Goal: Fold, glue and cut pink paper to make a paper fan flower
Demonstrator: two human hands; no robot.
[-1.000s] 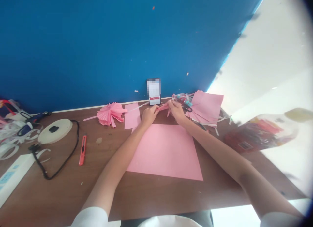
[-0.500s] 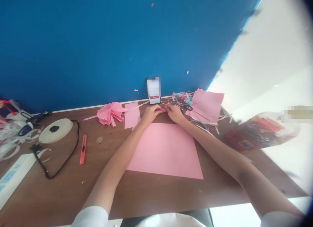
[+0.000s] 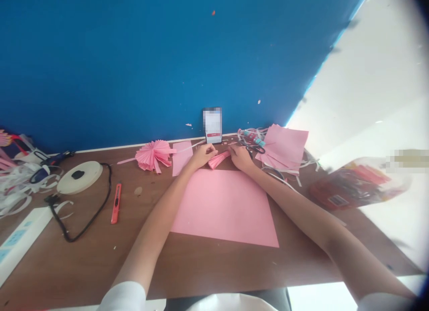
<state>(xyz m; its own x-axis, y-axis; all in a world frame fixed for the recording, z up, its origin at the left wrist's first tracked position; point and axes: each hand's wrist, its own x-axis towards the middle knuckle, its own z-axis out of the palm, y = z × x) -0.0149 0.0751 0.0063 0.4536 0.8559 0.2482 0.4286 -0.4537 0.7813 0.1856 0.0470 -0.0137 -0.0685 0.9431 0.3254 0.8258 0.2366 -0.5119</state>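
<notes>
Both my hands reach to the far side of the brown table [image 3: 83,257], near the blue wall. My left hand [image 3: 202,155] and my right hand [image 3: 238,155] pinch the two ends of a small pleated pink paper strip [image 3: 218,159] that lies low over the table between them. A large flat pink sheet [image 3: 225,208] lies just in front of my hands. A finished pink paper fan [image 3: 153,155] sits to the left of my left hand, with a smaller pink sheet [image 3: 181,159] beside it.
A phone [image 3: 212,125] leans on the wall behind my hands. Scissors [image 3: 253,143] and a stack of pink sheets [image 3: 284,146] lie at the right, a plastic bag [image 3: 355,183] farther right. At the left: an orange box cutter [image 3: 115,203], a tape roll [image 3: 79,177], a black cable [image 3: 90,217], a power strip [image 3: 16,237].
The folded pink strip has come down from in front of the phone to just above the table, and its pleats now show between my hands. My hands have stayed close together.
</notes>
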